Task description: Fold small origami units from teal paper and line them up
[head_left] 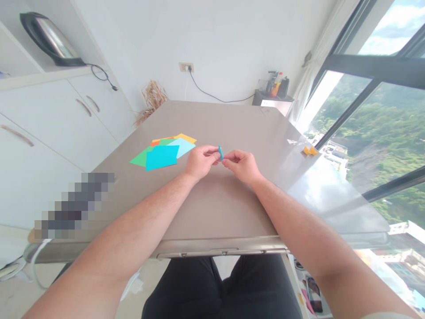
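A small folded piece of blue paper [220, 152] stands narrow and upright between my hands, above the table's middle. My left hand [200, 161] is closed, pinching the paper from the left with thumb and fingers. From the other side, my right hand [242, 165] is closed too, its fingertips pinched at the paper's lower edge. Fingers partly hide the folds. Left of my left hand lies a loose pile of coloured sheets, with a bright blue sheet [162, 157] in front, a pale blue sheet [182, 146], a green sheet [142, 158] and a yellow-orange sheet [186, 138].
The brown table [212, 212] spans the view. Small orange folded paper pieces [310, 151] sit at its right edge by the window. A pixelated patch [78, 206] covers something at the left edge. Below on the right, a drawer [307, 288] holds various items.
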Demonstrator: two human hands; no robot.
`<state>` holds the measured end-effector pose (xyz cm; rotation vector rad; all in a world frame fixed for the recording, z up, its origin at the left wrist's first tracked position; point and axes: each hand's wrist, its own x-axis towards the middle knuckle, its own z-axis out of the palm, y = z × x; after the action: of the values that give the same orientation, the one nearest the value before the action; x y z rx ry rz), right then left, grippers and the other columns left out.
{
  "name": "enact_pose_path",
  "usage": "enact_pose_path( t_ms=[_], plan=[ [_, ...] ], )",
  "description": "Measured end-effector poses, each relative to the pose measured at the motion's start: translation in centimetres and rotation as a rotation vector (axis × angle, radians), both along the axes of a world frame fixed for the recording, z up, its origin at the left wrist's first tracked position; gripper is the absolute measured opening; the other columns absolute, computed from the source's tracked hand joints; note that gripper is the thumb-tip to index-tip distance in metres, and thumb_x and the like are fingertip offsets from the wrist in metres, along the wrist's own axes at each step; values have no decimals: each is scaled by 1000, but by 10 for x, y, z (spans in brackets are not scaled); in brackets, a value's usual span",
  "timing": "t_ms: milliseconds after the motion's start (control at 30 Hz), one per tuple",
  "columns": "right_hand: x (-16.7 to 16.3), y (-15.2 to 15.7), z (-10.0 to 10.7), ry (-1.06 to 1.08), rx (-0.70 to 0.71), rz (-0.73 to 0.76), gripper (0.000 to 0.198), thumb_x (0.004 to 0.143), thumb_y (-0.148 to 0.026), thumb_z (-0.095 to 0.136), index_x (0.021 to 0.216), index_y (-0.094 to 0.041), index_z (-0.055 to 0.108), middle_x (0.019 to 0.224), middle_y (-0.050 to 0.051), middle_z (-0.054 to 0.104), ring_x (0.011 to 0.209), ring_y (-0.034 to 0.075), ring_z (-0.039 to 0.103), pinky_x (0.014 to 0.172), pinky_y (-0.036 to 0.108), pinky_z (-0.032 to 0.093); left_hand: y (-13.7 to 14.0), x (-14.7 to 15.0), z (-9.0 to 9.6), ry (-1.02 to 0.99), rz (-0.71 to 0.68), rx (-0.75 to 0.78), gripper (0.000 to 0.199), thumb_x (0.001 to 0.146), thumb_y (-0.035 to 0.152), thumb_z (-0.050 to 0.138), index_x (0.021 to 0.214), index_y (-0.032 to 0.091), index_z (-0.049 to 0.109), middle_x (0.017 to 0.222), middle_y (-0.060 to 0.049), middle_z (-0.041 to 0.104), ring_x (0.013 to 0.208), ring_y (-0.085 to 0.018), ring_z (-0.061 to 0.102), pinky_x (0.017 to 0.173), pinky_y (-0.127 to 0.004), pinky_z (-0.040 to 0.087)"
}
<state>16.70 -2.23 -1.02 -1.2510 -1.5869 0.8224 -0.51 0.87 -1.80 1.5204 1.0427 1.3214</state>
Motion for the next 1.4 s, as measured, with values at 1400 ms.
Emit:
enact_pose_path(
  t_ms=[1400],
  plan=[
    [0, 6, -4, 39, 21, -37, 20, 71, -26, 65, 89, -20, 68, 76, 0, 70, 72, 16, 63, 67, 29, 49, -6, 1, 5, 66, -181, 12, 39, 67, 16, 75, 107, 16, 75, 102, -8, 79, 95, -25, 75, 88, -40, 59]
  ],
)
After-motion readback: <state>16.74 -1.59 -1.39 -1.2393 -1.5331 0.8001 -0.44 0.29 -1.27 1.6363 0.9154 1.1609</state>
